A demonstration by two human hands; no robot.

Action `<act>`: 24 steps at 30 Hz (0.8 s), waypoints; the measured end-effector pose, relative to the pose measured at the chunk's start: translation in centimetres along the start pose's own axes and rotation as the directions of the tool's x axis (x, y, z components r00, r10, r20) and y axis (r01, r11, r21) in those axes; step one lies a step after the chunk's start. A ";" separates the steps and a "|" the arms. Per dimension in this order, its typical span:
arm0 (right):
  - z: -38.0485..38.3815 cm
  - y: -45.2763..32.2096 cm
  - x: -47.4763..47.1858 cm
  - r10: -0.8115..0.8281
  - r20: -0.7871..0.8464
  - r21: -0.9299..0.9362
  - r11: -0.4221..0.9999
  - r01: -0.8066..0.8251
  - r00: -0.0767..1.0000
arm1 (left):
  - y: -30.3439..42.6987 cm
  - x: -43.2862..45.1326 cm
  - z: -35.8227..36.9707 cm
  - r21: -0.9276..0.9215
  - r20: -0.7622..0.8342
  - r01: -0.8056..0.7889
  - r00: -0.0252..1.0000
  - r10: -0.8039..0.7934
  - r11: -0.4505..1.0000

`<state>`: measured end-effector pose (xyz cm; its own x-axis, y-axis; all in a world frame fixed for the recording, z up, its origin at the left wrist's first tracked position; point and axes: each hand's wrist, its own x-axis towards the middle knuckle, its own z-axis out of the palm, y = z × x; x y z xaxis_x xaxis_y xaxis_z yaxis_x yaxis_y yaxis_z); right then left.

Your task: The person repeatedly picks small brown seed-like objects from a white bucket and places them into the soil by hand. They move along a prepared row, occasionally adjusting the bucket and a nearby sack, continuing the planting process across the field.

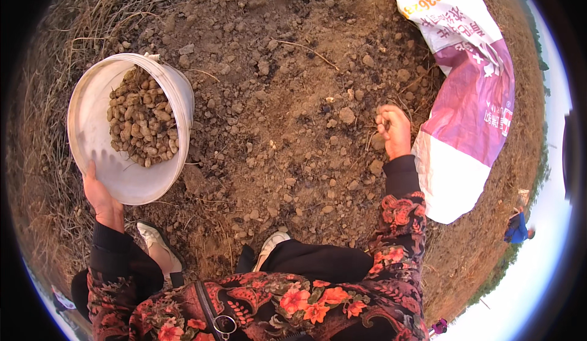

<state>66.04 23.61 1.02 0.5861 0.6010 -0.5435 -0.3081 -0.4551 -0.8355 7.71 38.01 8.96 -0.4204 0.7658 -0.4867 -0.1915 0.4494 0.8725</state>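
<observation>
A white plastic bucket (133, 189), tilted with its mouth facing me, holds a heap of unshelled peanuts (142, 121) with bits of soil and stems. My left hand (102, 199) grips the bucket's near rim, its thumb at the inner side and the fingers hidden behind the wall. Over the bare soil at the right, my right hand (394, 128) has its fingers curled; whether something small lies within them cannot be told. Just right of that hand lies a white and purple woven plastic sack (472, 98) bearing writing.
Clods and small stones cover the brown soil (284, 125). Dry peanut vines (50, 75) lie along the left. My shoes (158, 244) stand near the bucket. Far off at the right is a person in blue (518, 228), with another in pink (439, 326) lower down.
</observation>
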 end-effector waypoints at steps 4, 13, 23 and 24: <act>4.9 1.2 2.6 -0.335 0.152 -0.735 0.590 0.333 0.930 | 0.0 0.2 0.0 0.002 0.002 -0.001 1.000 0.001 1.000; 6.4 3.9 2.5 -0.455 0.209 -0.934 0.170 0.315 0.866 | 0.1 0.1 0.3 -0.003 -0.023 0.013 1.000 -0.013 1.000; 0.3 3.7 -4.3 0.118 0.484 0.426 0.834 -0.351 0.867 | -0.1 -0.1 0.2 0.014 0.002 -0.020 1.000 0.020 1.000; 0.8 3.7 -3.8 0.111 0.444 0.419 0.851 -0.316 0.889 | 0.0 -0.2 0.3 0.019 -0.014 -0.016 1.000 0.016 1.000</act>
<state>62.05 20.19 -0.12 0.1543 0.7752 -0.6126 -0.7614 -0.3019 -0.5738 8.07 38.03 9.06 -0.4360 0.7664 -0.4718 -0.1683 0.4456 0.8793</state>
